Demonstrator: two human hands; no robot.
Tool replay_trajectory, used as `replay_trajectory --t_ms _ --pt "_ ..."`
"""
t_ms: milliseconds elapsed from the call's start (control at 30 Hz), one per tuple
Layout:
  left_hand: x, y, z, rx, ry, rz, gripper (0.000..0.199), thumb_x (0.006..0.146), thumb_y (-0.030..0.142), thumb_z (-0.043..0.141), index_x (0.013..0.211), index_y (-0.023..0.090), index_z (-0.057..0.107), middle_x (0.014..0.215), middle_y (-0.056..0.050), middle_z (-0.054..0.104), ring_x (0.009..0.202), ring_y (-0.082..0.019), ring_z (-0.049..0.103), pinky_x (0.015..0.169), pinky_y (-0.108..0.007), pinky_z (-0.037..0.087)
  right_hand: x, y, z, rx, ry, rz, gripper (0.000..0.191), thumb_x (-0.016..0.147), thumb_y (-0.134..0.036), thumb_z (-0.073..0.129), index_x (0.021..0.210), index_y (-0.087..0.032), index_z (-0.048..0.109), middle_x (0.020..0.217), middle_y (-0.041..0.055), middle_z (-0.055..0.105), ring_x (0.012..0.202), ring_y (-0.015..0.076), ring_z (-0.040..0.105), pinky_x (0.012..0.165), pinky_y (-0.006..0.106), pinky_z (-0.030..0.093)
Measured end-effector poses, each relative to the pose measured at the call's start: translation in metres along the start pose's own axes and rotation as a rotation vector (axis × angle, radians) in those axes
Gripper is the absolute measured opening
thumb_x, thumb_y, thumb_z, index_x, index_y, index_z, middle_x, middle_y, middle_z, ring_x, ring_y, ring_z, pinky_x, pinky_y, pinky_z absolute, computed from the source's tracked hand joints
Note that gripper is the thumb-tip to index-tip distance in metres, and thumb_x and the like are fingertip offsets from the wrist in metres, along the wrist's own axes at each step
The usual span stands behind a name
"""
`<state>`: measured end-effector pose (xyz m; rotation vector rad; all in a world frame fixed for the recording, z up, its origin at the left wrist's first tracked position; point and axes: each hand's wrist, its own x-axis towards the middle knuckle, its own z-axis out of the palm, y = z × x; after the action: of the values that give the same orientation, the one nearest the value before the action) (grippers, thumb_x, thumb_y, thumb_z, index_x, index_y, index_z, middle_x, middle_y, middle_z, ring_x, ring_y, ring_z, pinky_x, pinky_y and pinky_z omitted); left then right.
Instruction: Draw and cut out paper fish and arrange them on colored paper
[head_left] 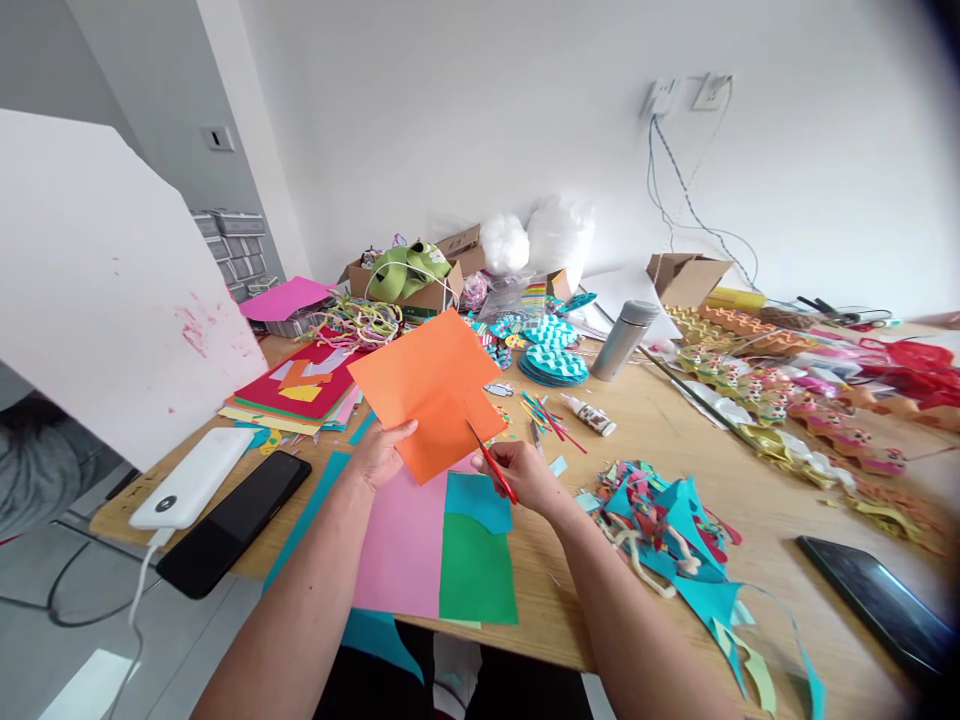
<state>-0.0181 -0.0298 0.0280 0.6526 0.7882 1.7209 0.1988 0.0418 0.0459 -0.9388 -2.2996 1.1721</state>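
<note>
My left hand [380, 457] grips the lower left edge of an orange sheet of paper [420, 375], thumb on top, holding it tilted above the table. A notch is cut out of the sheet's right side. In my right hand [519, 472] is a pair of scissors [495, 468] with red handles, its blades pointing up and left against the sheet's lower right part. Whether the blades are parted is too small to tell. Beneath both hands lie pink paper [397, 550], green paper [480, 570] and blue paper [480, 500].
Left are a power bank [193, 476], a phone [236, 520] and stacked coloured sheets [255, 405]. A scrap pile [660, 520] and another phone [877, 605] lie right. A glue bottle [590, 415] and a silver flask [625, 340] are farther back. A white board [112, 280] leans at left.
</note>
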Motion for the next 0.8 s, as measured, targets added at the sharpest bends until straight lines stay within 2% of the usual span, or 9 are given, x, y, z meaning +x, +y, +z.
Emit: replay_trajectory --t_ms 300,533,800 --pt "0.0015 -0.0018 -0.0030 0.046 -0.010 0.015 0.055 0.069 0.017 0.077 0.121 0.020 0.062 0.125 -0.008 0.065 0.124 -0.029 0.053 0.107 -0.044 0.041 -0.0002 0.0003 0.0015 0.012 0.027 -0.001 0.054 0.074 -0.068 0.057 0.052 -0.021 0.042 0.042 -0.0016 0.045 0.041 0.0102 0.041 0.041 0.023 0.024" --pt "0.0012 -0.0029 -0.0016 0.056 0.001 0.019 0.060 0.066 0.018 0.079 0.123 0.021 0.060 0.122 -0.008 0.066 0.122 -0.029 0.055 0.107 -0.045 0.041 -0.0031 -0.0072 0.0000 -0.028 0.031 0.002 0.054 0.075 -0.067 0.056 0.051 -0.020 0.043 0.043 -0.0006 0.049 0.042 0.0098 0.042 0.041 0.023 0.026" --pt "-0.0013 -0.0034 0.0016 0.032 0.016 -0.009 0.049 0.068 0.014 0.078 0.114 0.020 0.064 0.122 -0.007 0.067 0.122 -0.029 0.056 0.105 -0.046 0.042 -0.0021 -0.0044 0.0012 -0.026 0.056 -0.010 0.054 0.076 -0.066 0.055 0.051 -0.020 0.043 0.044 -0.0003 0.049 0.044 0.0110 0.044 0.043 0.023 0.028"
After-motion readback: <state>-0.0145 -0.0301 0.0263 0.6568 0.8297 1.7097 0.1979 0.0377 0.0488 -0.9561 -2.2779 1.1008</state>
